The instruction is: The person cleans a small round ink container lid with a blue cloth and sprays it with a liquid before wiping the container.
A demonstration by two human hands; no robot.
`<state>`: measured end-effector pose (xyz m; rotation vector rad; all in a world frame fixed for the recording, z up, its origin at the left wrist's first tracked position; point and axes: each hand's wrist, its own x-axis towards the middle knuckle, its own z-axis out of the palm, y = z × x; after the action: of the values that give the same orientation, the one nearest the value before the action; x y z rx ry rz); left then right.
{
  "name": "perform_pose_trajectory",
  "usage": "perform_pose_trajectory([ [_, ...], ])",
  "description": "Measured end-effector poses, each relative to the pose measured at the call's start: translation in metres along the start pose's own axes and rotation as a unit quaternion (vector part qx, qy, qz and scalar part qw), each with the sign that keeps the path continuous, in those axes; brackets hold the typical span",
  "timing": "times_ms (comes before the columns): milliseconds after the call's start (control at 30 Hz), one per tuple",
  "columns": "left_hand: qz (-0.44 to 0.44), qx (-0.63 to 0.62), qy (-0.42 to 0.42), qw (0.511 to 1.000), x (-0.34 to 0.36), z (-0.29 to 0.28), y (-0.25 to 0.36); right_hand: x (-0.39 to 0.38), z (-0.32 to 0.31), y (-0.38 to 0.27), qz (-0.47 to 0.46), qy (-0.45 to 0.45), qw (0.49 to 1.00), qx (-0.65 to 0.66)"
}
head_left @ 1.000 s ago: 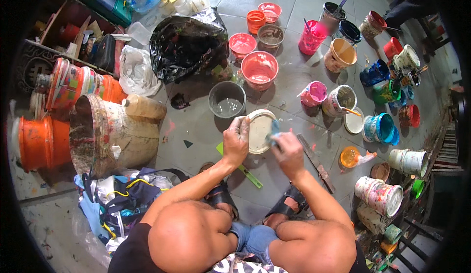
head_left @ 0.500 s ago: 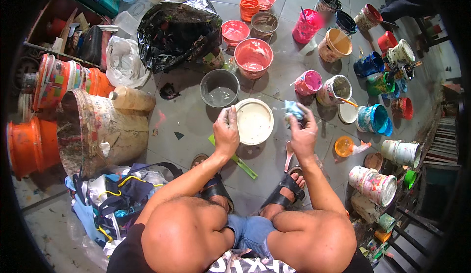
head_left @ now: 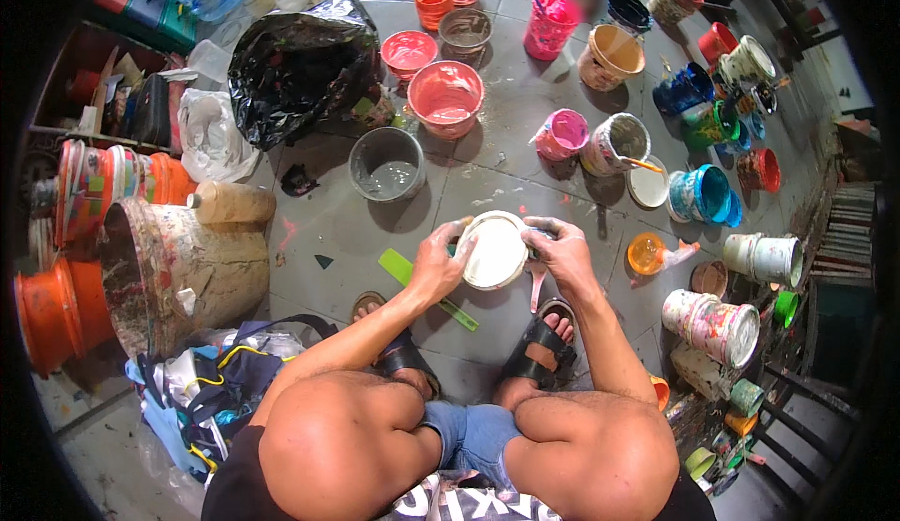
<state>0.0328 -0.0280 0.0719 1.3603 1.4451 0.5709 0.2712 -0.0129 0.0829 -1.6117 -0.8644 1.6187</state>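
Between my knees I hold a round white tub (head_left: 494, 251), its pale inside facing up. My left hand (head_left: 438, 263) grips the tub's left side, fingers around the rim. On the opposite side my right hand (head_left: 565, 260) is curled against the rim. A small bit of a light blue rag (head_left: 537, 232) shows under its fingers; the rest is hidden. Below the hands, a lime green flat strip (head_left: 427, 287) and a pinkish spoon-like tool (head_left: 536, 287) lie on the floor.
A grey-lined tub (head_left: 387, 167) stands just ahead, with coral paint tubs (head_left: 445, 99) beyond. A black plastic bag (head_left: 300, 71) and a stained bucket (head_left: 178, 263) are left. Several paint pots, including a turquoise one (head_left: 701, 193), stand right. My sandals (head_left: 539, 352) flank the tools.
My right hand, with the light blue rag, has moved left onto the tub's rim. The tub has come nearer to me and looks tilted. The whole view has shifted a little.
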Motion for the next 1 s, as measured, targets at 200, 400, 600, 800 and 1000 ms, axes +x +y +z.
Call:
perform_pose_trajectory([
  [200,0.081,0.017,-0.103,0.991,0.002,0.002,0.013,0.008,-0.001,-0.016,0.015,-0.095,0.995,0.018],
  [400,0.184,0.160,-0.109,0.964,0.010,0.000,0.044,-0.005,0.017,-0.043,0.006,-0.071,0.997,0.031],
  [600,0.108,0.087,-0.066,0.988,0.021,0.005,0.029,-0.004,0.024,-0.024,-0.183,-0.076,0.978,-0.066],
  [800,-0.154,-0.580,-0.223,0.768,0.018,-0.001,0.031,0.010,0.010,-0.002,-0.109,0.023,0.991,0.070],
  [1000,-0.138,-0.673,-0.205,0.697,0.018,-0.001,0.027,-0.020,0.040,-0.030,-0.264,-0.034,0.951,-0.155],
])
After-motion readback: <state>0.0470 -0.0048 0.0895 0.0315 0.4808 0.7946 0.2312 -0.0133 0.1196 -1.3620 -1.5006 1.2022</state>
